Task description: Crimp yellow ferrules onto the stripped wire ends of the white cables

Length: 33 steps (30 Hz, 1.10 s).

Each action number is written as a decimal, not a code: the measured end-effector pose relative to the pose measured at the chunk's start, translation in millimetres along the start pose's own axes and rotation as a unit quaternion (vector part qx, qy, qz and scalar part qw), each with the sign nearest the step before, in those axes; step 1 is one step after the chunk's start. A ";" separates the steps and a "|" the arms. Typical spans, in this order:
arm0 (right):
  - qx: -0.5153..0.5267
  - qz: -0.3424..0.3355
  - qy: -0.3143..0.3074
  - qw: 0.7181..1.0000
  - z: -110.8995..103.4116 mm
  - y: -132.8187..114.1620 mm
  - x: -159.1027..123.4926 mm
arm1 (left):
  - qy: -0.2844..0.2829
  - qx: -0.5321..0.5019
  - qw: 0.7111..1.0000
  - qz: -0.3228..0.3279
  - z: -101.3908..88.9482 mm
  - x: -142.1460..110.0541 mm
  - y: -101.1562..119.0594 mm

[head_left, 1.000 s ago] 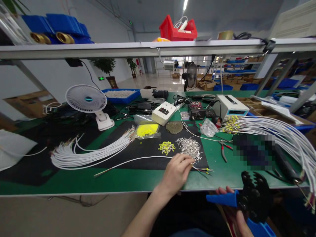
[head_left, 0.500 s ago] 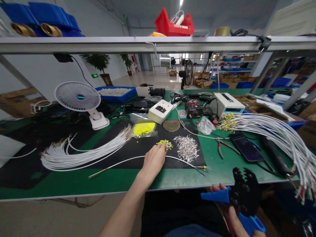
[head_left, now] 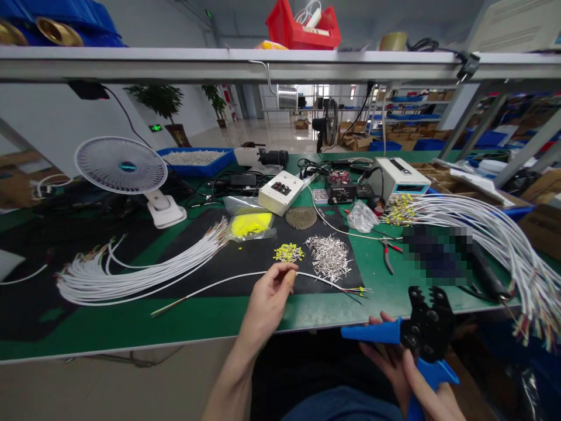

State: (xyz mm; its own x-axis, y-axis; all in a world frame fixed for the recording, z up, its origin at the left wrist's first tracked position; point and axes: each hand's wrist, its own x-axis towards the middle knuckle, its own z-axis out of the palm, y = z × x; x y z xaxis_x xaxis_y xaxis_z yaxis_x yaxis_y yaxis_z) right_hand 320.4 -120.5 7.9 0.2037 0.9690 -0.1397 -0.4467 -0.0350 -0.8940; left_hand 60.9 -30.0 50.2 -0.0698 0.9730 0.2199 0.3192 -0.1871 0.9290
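My left hand (head_left: 267, 304) hovers over the front of the black mat (head_left: 245, 263), thumb and fingers pinched together just above a single white wire (head_left: 228, 282); whatever small part sits in the pinch is too tiny to name. Just beyond it lie a little heap of yellow sleeves (head_left: 288, 252) and a pile of silver metal terminals (head_left: 329, 263). My right hand (head_left: 403, 368) is below the table edge, wrapped round the blue handles of a black-headed crimping tool (head_left: 421, 336).
A bundle of white wires (head_left: 131, 272) lies at left, a larger one (head_left: 491, 234) at right. A white fan (head_left: 123, 169), a bag of yellow parts (head_left: 249, 225), control boxes (head_left: 280, 192), red-handled pliers (head_left: 388, 254) and a blue tray (head_left: 197, 161) stand behind.
My left hand moved from the silver terminals to the yellow sleeves, then drew back toward me with fingers pinched. The right hand with the crimping tool shifted slightly left.
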 end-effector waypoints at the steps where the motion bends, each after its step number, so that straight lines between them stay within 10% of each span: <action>1: 0.007 0.015 0.010 1.000 1.8 -3.0 -4.2 | -0.004 -0.029 1.000 -0.011 5.0 -9.1 4.4; 10: -0.010 0.079 -0.042 0.996 47.5 -39.1 -23.1 | -0.067 -0.341 0.927 -0.141 46.0 -76.1 42.8; 33: -0.013 0.060 -0.036 0.997 78.8 -57.6 -29.2 | -0.018 -0.049 0.984 0.169 44.8 -89.0 62.9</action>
State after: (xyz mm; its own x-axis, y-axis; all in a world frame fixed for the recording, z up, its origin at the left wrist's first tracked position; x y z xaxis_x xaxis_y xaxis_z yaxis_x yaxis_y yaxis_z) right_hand 271.6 -127.6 97.0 0.0871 0.9725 -0.2159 -0.4405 -0.1568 -0.8839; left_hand 129.4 -122.3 75.8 0.0580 0.8569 0.5122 0.2262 -0.5110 0.8293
